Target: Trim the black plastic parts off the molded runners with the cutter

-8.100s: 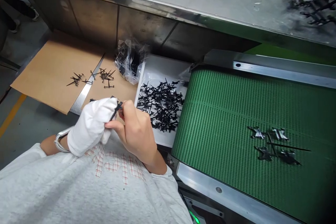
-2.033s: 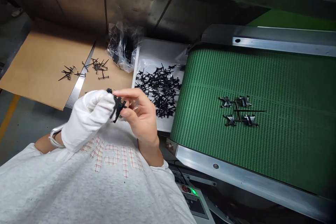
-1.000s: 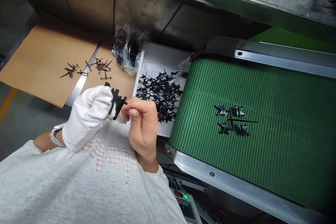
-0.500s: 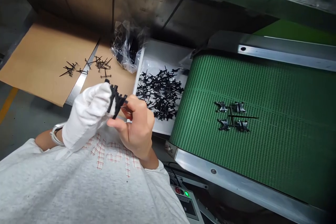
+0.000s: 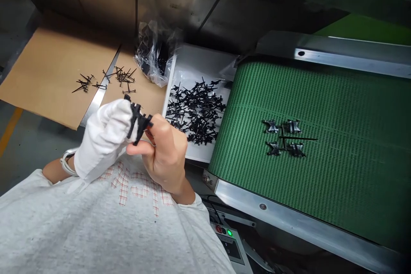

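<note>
Right hand (image 5: 167,150) untucked thumb toward bottom of black part (image 5: 139,123), grip unclear; gloved left hand (image 5: 107,130) clutched it, work likely unfinished.

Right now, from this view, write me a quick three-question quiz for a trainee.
1. Which hand, in a white glove, grips a black part?
2. True or false: a four-piece black frame lies on the green belt.
3. The pile of loose black pieces lies in: (a) a metal bucket, (b) a white tray, (c) a glass jar.

Key:
1. The left hand.
2. True.
3. b.
</note>
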Demonstrator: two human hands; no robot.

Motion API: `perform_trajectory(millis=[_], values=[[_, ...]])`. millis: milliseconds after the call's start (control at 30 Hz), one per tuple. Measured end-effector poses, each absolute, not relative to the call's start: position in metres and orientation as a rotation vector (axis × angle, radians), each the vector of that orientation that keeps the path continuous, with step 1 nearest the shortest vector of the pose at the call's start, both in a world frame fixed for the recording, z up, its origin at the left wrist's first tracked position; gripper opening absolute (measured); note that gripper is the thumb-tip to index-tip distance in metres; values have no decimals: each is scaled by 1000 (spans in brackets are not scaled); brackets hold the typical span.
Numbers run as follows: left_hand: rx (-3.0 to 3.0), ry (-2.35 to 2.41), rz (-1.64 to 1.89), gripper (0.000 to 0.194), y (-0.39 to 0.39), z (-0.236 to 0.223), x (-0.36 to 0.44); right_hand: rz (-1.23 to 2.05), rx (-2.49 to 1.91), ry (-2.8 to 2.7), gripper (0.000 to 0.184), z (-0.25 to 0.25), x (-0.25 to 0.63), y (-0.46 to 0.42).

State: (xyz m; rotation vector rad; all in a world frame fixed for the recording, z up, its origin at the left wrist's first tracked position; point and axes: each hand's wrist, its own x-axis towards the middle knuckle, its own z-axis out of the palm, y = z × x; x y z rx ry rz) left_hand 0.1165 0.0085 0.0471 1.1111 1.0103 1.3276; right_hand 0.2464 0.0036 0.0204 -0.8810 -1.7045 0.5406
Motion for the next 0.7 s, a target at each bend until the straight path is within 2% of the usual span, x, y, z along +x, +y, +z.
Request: perform_trajectory(millis=[200,300,433,600,700], values=[[1047,971,1365,61,10,44,119,582,-822,-1683,26,18,245,6],[1016,929,1361,59,8,48,121,817,-751,-1532,26,13,244,5],[963,911,1339,57,5,50,121,1231,-684,-1296,41,9,246,4],[995,969,1319,57,6,52,121,1574,-606,-1174,32,14,251,11],[1060,1026,1307,58,7,54,123,1675,-543,-1195,33,12,256,15]])
